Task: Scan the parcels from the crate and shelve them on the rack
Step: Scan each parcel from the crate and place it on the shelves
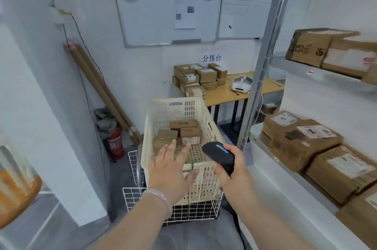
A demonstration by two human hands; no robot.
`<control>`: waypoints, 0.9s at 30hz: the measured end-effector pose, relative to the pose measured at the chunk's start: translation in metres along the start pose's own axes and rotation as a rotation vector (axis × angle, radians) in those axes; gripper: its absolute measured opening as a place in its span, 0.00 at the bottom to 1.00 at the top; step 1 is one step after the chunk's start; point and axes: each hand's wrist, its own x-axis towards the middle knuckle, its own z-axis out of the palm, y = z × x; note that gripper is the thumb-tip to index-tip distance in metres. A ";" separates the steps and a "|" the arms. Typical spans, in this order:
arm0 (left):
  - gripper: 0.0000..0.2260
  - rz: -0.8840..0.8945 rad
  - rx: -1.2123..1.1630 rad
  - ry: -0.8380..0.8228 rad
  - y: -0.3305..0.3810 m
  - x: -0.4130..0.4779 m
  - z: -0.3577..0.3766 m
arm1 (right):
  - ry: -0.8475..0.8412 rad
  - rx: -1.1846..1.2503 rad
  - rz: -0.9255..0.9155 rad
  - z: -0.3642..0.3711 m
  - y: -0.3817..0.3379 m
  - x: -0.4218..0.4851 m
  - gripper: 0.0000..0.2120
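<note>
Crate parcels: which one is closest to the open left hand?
The front-left parcel, just beyond the left hand's fingertips. The other parcels lie farther back in the crate or to the right.

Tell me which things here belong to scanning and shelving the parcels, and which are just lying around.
For the job: crate, parcels in it, scanner gripped by the right hand, open left hand over the crate, rack.
Lying about: fire extinguisher, cardboard tubes, whiteboard, white device on the table.
</note>
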 end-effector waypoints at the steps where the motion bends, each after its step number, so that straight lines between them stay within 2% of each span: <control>1: 0.33 -0.009 0.000 -0.007 -0.004 0.013 0.004 | -0.011 0.003 0.003 0.005 0.003 0.014 0.23; 13: 0.33 -0.167 -0.018 -0.131 -0.037 0.174 0.049 | -0.129 0.022 0.030 0.045 0.046 0.197 0.22; 27: 0.34 -0.321 -0.126 -0.375 -0.132 0.292 0.138 | -0.214 -0.060 0.197 0.157 0.106 0.323 0.22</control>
